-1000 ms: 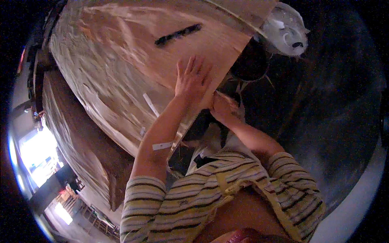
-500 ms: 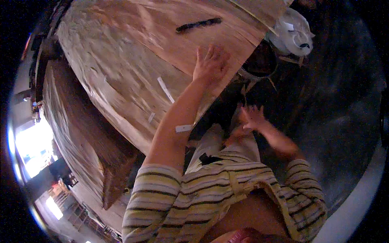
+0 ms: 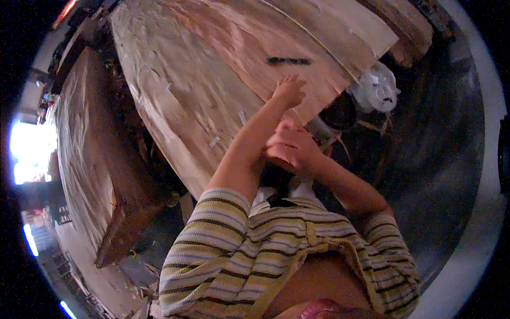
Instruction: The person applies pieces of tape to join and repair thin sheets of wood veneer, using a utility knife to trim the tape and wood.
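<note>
A stack of thin, wavy wood veneer sheets (image 3: 175, 101) fans out in front of me, pinkish on top and paler to the left. Over the near edge of the pinkish sheet is my left hand (image 3: 290, 91), its fingers extended with nothing in them. My right hand (image 3: 293, 147) is at the inner side of my left forearm, overlapping it, with its fingers curled; whatever may be in them is hidden. A dark, narrow bar (image 3: 288, 60) lies on the sheet beyond my left hand. Small white strips (image 3: 214, 142) lie on the paler veneer beside my left forearm.
Right of the stack's corner are a white plastic bag (image 3: 378, 87) and a dark round container (image 3: 340, 112). Another veneer pile (image 3: 85, 143) stands at the left, with a gap between. Dark floor (image 3: 425, 175) stretches along the right.
My right hand has moved up and left from beside my legs to my left forearm. The white label seen on that forearm is no longer visible. The whole view has shifted.
</note>
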